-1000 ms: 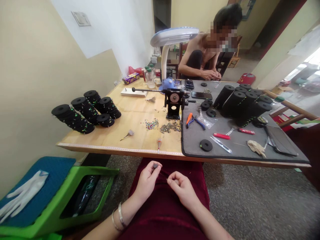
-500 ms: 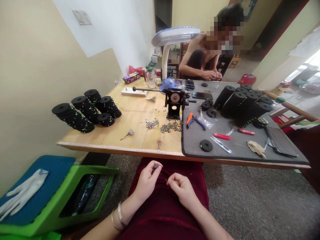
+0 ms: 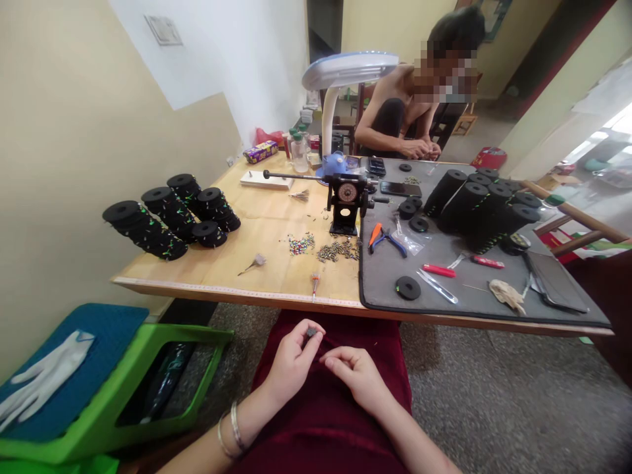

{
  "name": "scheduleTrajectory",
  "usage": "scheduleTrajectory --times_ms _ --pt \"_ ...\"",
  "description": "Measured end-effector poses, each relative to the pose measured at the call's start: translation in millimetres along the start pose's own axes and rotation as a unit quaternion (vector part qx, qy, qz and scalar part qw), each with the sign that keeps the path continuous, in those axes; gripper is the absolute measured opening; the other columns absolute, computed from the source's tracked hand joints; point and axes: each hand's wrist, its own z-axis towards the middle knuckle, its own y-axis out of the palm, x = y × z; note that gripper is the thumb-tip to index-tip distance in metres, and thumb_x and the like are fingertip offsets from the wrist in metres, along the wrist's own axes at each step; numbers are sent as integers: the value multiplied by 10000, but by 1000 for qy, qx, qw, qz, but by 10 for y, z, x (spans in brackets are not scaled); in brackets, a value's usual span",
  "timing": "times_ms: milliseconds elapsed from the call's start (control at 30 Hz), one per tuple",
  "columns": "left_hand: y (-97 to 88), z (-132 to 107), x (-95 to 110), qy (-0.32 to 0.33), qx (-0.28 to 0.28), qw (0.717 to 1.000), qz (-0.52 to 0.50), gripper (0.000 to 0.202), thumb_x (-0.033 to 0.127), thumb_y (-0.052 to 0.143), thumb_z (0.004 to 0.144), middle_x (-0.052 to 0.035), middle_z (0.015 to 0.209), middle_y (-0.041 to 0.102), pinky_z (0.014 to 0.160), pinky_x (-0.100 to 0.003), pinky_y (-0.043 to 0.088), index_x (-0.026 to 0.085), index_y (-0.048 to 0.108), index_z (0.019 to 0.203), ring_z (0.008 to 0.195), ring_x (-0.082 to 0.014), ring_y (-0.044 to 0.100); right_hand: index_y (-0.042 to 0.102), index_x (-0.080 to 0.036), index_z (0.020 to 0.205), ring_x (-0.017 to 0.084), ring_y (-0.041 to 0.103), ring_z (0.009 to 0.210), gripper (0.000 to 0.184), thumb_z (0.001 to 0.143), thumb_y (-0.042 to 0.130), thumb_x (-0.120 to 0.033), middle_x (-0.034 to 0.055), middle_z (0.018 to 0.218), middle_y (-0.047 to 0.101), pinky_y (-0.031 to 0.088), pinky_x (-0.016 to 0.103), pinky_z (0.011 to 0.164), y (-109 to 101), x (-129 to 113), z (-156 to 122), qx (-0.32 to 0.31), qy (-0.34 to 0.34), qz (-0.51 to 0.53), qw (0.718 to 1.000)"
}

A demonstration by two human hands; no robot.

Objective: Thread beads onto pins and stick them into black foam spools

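Over my lap, my left hand (image 3: 292, 359) pinches a small dark grey bunch (image 3: 311, 332) between thumb and fingers; its exact kind is too small to tell. Just to its right is my right hand (image 3: 353, 372), thumb and forefinger pressed together. Whatever they hold, if anything, is too fine to make out. Both hands stay below the table's front edge, slightly apart. On the wood beyond them lie a red-tipped bundle of thin stems (image 3: 315, 284) and a grey-headed bundle (image 3: 257, 261). Colourful beads (image 3: 300, 244) and small brassy metal pieces (image 3: 336, 250) are heaped behind.
A black winding machine (image 3: 344, 201) and a lamp (image 3: 336, 161) stand mid-table. Black foam spools (image 3: 160, 196) are stacked left, more (image 3: 467, 201) right. Pliers (image 3: 388, 238), red-handled knives (image 3: 439, 270) and tweezers (image 3: 437, 286) lie on a grey mat (image 3: 385, 289). Another person (image 3: 390, 125) sits opposite.
My right hand has shifted a little left, closer to my left hand. The grey bunch in my left fingers has turned slightly and shows more.
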Motion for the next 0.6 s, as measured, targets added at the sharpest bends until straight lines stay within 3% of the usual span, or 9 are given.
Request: scheduleTrajectory --times_ms 100,333,467,600 --pt "7 -14 2 -2 -7 1000 1 140 306 505 861 4 749 587 680 -256 442 185 576 854 708 -154 557 764 -177 837 170 598 657 220 768 630 -337 47 778 734 440 279 664 6 -2 4 -16 0 2 1000" --pt "45 -32 -2 -4 -4 1000 -10 145 311 511 851 -1 757 599 681 -256 441 186 585 852 699 -156 553 648 -156 604 99 419 505 134 706 584 -214 -31 531 545 340 218 523 23 -13 20 12 9 3 1000" --pt "0 38 -4 -23 41 998 -40 145 316 527 834 4 726 579 652 -243 421 182 584 836 669 -146 529 550 -169 553 100 380 523 106 652 512 -176 -37 533 492 313 215 522 3 -32 7 25 5 -4 1000" --pt "-109 111 -54 -57 84 991 -91 165 341 556 804 54 595 457 518 -208 325 177 576 820 534 -105 412 538 -171 585 102 363 531 119 690 520 -223 -37 551 480 289 218 524 -19 -28 -12 45 7 4 999"
